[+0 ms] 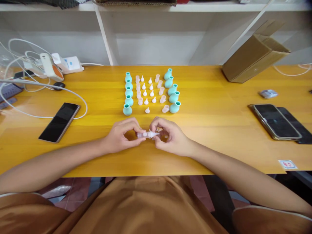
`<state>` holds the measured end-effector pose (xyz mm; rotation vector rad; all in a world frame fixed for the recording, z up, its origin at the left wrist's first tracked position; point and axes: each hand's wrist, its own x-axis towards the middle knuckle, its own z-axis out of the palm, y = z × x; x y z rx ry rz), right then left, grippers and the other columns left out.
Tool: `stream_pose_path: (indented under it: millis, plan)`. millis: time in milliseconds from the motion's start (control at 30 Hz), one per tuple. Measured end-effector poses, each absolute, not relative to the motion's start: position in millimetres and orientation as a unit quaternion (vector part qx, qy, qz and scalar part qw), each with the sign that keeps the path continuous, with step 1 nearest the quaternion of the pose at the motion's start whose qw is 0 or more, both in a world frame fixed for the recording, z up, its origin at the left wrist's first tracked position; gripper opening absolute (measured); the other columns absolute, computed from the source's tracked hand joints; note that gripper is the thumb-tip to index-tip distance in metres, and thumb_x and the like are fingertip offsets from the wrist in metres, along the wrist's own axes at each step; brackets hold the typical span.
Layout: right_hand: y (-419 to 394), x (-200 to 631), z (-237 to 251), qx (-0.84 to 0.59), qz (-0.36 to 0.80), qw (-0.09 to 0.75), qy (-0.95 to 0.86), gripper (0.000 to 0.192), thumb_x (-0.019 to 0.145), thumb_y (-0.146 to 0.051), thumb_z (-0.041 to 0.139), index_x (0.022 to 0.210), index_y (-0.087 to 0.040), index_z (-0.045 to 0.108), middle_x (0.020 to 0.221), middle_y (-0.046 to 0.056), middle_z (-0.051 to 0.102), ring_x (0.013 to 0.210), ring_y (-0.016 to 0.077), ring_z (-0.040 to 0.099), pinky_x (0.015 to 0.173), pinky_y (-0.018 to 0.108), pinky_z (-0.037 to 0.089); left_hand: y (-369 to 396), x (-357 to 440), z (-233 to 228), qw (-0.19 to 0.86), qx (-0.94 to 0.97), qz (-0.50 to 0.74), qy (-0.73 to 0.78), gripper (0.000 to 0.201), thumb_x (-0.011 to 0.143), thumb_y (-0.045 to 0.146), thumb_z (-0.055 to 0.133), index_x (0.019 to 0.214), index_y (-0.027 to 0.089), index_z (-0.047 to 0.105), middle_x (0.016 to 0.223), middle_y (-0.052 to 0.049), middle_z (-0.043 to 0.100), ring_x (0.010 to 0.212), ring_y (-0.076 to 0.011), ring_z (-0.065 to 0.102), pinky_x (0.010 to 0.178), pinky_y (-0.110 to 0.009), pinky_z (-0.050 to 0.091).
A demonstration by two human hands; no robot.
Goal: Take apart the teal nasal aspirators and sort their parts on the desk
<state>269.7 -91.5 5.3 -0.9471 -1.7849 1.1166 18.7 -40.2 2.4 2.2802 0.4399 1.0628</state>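
Observation:
My left hand (121, 134) and my right hand (168, 136) meet over the near middle of the yellow wooden table (209, 136). Together they pinch a small clear tube with a white cone tip (147, 134), held sideways between the fingertips. Just beyond the hands lie rows of parts: a column of teal rubber bulbs (128, 94) on the left, another teal bulb column (173, 92) on the right, small white cone tips (147, 93) in the middle, and clear pinkish cups (162, 94) beside them.
A black phone (59, 122) lies at left with white cables (31, 84) and a charger block (69, 64) behind it. Two dark phones (276, 122) lie at right, near a small wrapped packet (268, 94). A cardboard box (253, 55) stands tilted at back right. White shelving rises behind.

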Motion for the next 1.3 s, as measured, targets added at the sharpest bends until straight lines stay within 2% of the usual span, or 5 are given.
stream_pose_path:
  millis: [233,633,733,967,1300]
  plan:
    - [-91.7,269.1,6.4,-0.37,0.441,0.411,-0.707,0.022,0.081,-0.014,0.07,0.096,-0.024,0.058,0.09,-0.002,0.058,0.07,0.0118,0.053,0.059,0.024,0.043,-42.3,19.6,3.1,0.286,0.851,0.408,0.168,0.017,0.093,0.021,0.09,0.101,0.02,0.075,0.09,-0.003,0.078,0.077,-0.0126,0.073,0.072,-0.023,0.06]
    - [-94.7,265.0,1.8,-0.36,0.535,0.426,-0.634,0.025,0.085,-0.024,0.08,0.098,-0.024,0.058,0.089,-0.001,0.06,0.071,0.0127,0.052,0.06,0.025,0.044,-42.6,17.7,-2.1,0.321,0.829,0.421,0.18,0.015,0.093,0.025,0.091,0.099,0.021,0.078,0.09,-0.003,0.078,0.078,-0.0141,0.075,0.071,-0.026,0.061]
    - [-95.8,263.6,2.6,-0.346,0.557,0.436,-0.616,0.026,0.086,-0.023,0.081,0.099,-0.024,0.059,0.088,-0.002,0.06,0.072,0.0123,0.054,0.061,0.024,0.047,-43.7,18.4,-2.8,0.327,0.825,0.427,0.174,0.017,0.092,0.023,0.092,0.099,0.021,0.077,0.091,-0.003,0.078,0.078,-0.0132,0.075,0.072,-0.025,0.061]
    - [-98.2,259.2,-7.0,-0.302,0.616,0.457,-0.566,0.029,0.089,-0.026,0.085,0.103,-0.025,0.06,0.092,0.0,0.061,0.077,0.0141,0.061,0.068,0.03,0.067,-49.4,19.5,-1.3,0.298,0.824,0.449,0.178,0.019,0.09,0.023,0.094,0.098,0.021,0.076,0.089,-0.003,0.077,0.077,-0.0137,0.075,0.071,-0.026,0.063]
    - [-97.7,260.2,-7.0,-0.277,0.595,0.476,-0.586,0.024,0.089,-0.016,0.084,0.102,-0.022,0.065,0.098,0.0,0.065,0.079,0.0129,0.074,0.076,0.027,0.069,-49.9,16.7,-1.1,0.285,0.838,0.441,0.146,0.019,0.091,0.016,0.092,0.102,0.02,0.077,0.092,-0.005,0.079,0.08,-0.0139,0.078,0.074,-0.023,0.065]
